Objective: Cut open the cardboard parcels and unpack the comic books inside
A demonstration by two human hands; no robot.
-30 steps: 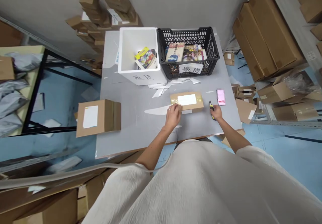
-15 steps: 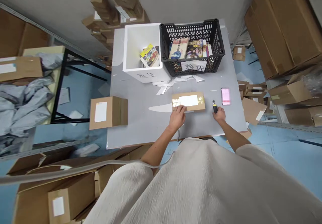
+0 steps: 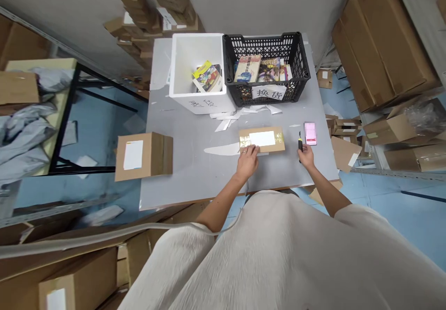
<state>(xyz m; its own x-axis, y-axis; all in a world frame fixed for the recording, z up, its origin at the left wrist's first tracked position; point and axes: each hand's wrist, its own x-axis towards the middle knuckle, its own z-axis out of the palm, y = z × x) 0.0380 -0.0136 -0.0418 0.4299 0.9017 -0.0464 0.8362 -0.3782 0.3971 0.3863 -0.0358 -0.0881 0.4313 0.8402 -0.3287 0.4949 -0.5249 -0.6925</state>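
A small cardboard box (image 3: 280, 145) with a white label and shiny tape lies flat on the grey table. My left hand (image 3: 248, 162) grips its near left edge, fingers pressed together over the top; the thumb is hard to make out. In my right hand (image 3: 306, 156) is a black and yellow utility knife (image 3: 300, 145), held upright in the view with its tip pointing away from me. The knife is apart from the box, to its right. Just beyond my right fingers lies a phone (image 3: 310, 133) with a pink screen.
At the back stand a white foam bin (image 3: 198, 103) and a black plastic crate (image 3: 299, 84), both holding books. Paper strips (image 3: 226, 123) lie before them. A larger carton (image 3: 139, 156) sits at the table's left edge. Shelves and stacked cartons (image 3: 386, 45) flank the table.
My right hand has turned the knife more upright and shifted slightly beside the phone. My left hand stays on the box. The whole view has swung a little.
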